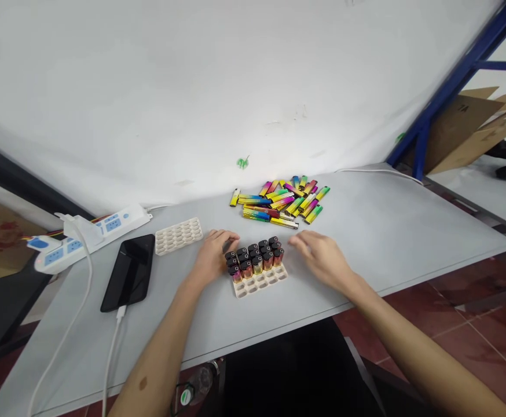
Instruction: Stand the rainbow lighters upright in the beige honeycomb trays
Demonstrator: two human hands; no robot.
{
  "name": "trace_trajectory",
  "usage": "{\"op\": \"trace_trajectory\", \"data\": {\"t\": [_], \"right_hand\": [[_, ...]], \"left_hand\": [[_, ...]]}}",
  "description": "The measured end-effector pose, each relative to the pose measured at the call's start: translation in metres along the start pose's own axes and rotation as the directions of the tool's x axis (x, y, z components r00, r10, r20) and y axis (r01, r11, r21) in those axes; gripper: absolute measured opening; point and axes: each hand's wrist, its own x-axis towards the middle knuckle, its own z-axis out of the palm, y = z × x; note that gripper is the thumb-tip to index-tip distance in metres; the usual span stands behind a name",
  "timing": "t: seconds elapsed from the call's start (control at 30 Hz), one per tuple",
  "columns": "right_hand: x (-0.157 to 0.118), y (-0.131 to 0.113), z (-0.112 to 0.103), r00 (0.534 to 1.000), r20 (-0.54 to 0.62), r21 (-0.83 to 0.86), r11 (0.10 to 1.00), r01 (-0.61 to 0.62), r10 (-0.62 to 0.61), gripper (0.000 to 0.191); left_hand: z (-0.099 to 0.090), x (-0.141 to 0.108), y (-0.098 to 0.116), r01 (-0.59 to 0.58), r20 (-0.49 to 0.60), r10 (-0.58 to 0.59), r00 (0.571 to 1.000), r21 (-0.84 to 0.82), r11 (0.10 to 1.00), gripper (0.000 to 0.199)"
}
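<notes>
Black-topped lighters [257,263] with shiny coloured bodies stand upright in rows in a pale moulded tray [261,284]. The row of hollows along its near side holds none. My left hand [212,255] curves beside the tray's left end, fingers apart and bent toward the far corner. Whether it touches the lighters I cannot tell. My right hand [320,258] is off the right end, slightly blurred, with thumb and fingers stretched toward the lighters and nothing visible in it. Behind the tray lies a loose heap of rainbow-coloured metallic lighters [279,200].
A second pale tray [179,236] with bare hollows lies at left. Next to it are a black phone [129,272] on a white cable [113,347] and a white power strip [92,237]. A white wall [218,104] bounds the grey table [378,231] behind.
</notes>
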Motion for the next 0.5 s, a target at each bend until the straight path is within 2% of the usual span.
{"op": "trace_trajectory", "data": {"t": [0.07,0.1,0.2,0.37,0.5], "right_hand": [[0.011,0.02,-0.001,0.987,-0.141,-0.127,0.987,-0.096,0.078,0.045],[0.015,0.031,-0.002,0.979,-0.174,-0.198,0.971,-0.137,0.103,0.044],[0.02,0.056,-0.004,0.961,-0.193,-0.298,0.921,-0.252,0.201,0.039],[0.013,0.071,-0.004,0.928,-0.224,-0.273,0.895,-0.354,0.298,0.025],[0.011,0.072,-0.002,0.936,-0.169,-0.112,0.938,-0.328,0.307,0.032]], "left_hand": [[0.0,0.0,0.0,-0.004,-0.002,0.004,1.0,0.001,1.0,0.016],[0.0,0.0,0.0,-0.007,-0.004,0.007,1.0,0.003,1.0,0.016],[0.001,0.0,-0.001,-0.011,-0.009,0.011,1.0,0.007,1.0,0.016],[0.002,0.0,-0.001,-0.011,-0.018,0.011,1.0,0.001,1.0,0.015],[0.001,0.0,0.0,-0.005,-0.02,0.005,1.0,-0.002,1.0,0.015]]}}
